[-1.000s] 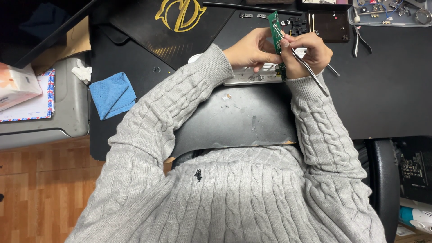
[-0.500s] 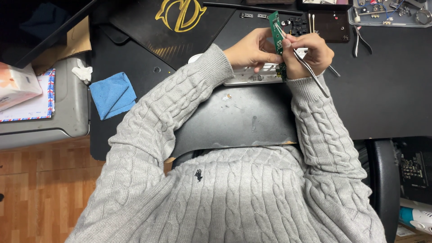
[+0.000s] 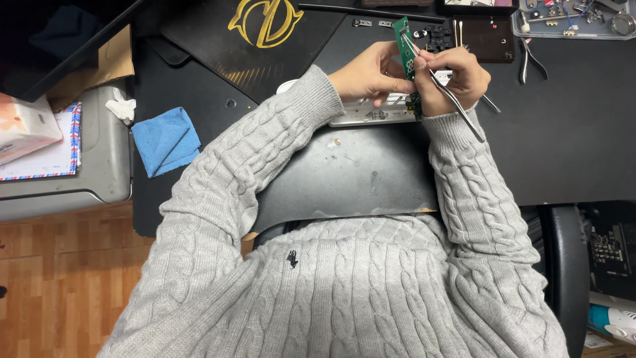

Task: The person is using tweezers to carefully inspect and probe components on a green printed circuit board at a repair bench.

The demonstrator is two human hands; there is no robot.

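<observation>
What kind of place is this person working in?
Probably an electronics repair bench: the left hand holds a green circuit board, the right hand works tweezers on it, and pliers lie by a parts tray.

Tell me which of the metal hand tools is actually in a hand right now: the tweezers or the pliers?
The tweezers: the right hand holds them with their tips on the green circuit board. The pliers lie untouched on the black mat farther right.
</observation>
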